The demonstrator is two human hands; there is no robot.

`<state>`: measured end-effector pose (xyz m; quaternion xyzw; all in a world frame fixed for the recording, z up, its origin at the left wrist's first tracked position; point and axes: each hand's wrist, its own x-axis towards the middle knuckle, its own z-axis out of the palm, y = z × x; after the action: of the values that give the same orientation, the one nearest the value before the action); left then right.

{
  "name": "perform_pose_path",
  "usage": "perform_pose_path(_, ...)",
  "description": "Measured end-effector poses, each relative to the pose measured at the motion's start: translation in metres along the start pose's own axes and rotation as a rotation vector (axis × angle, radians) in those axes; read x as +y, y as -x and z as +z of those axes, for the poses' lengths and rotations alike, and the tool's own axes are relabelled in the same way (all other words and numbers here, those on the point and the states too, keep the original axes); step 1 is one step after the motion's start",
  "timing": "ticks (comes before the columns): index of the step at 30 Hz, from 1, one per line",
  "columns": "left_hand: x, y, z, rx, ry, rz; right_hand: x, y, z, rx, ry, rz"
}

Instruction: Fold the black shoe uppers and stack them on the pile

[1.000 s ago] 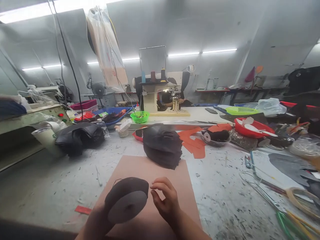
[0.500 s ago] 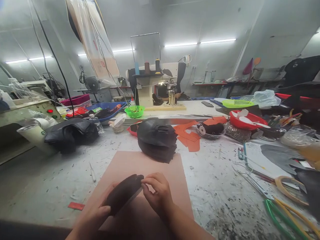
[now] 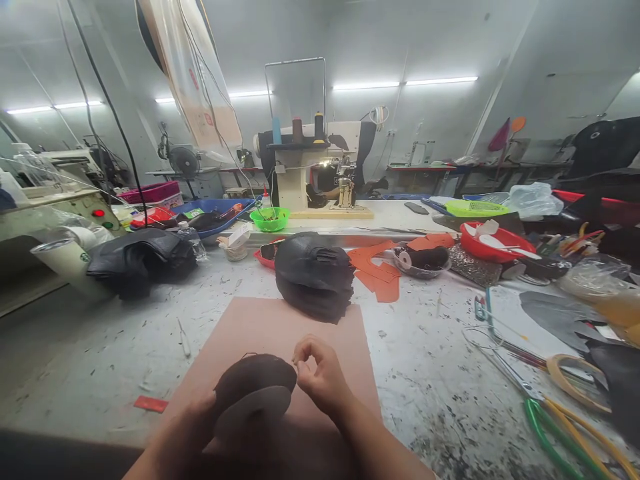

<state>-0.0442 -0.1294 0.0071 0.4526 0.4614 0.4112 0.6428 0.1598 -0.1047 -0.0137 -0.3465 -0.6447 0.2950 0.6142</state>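
A curved dark piece (image 3: 255, 387) with a greyer lower face is held over the pinkish board (image 3: 245, 320). My left hand (image 3: 195, 413) grips its left end, the thumb on its edge. Beside its right end is my right hand (image 3: 320, 377), thumb and index finger pinched together; whether anything thin sits between them is too small to tell. Just beyond, a stack of black pieces (image 3: 314, 277) rests across the board's far edge. Orange pieces (image 3: 383, 280) lie to the right of that stack.
Black folded material (image 3: 143, 260) and a cup (image 3: 65, 260) stand at the left. Scissors with green and yellow handles (image 3: 543, 420), a tape roll (image 3: 577, 380) and a red bowl (image 3: 495, 241) are at the right. Behind stands a sewing machine (image 3: 295, 177), with a person partly visible behind it.
The dark piece has turned, showing its greyer lower face. My right hand's fingers have curled closer together, and the hand has shifted slightly right.
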Motion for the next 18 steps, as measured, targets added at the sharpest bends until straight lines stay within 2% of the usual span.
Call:
perform_pose_path(4,-0.004,-0.004,-0.005,0.03,0.111,-0.071,0.001,-0.001,-0.002,-0.045,-0.067,0.054)
perform_pose_path(7,0.001,-0.004,-0.004,0.001,0.186,-0.112,0.005,0.0,-0.002,-0.121,-0.136,0.139)
perform_pose_path(10,0.009,-0.002,-0.002,-0.086,0.222,-0.166,0.011,-0.001,-0.001,-0.242,-0.257,0.278)
perform_pose_path(14,0.019,0.001,0.004,-0.237,0.263,-0.152,0.013,-0.003,0.0,-0.341,-0.43,0.436)
perform_pose_path(18,0.024,0.003,0.012,-0.257,0.293,-0.156,0.006,-0.004,-0.001,-0.373,-0.514,0.515)
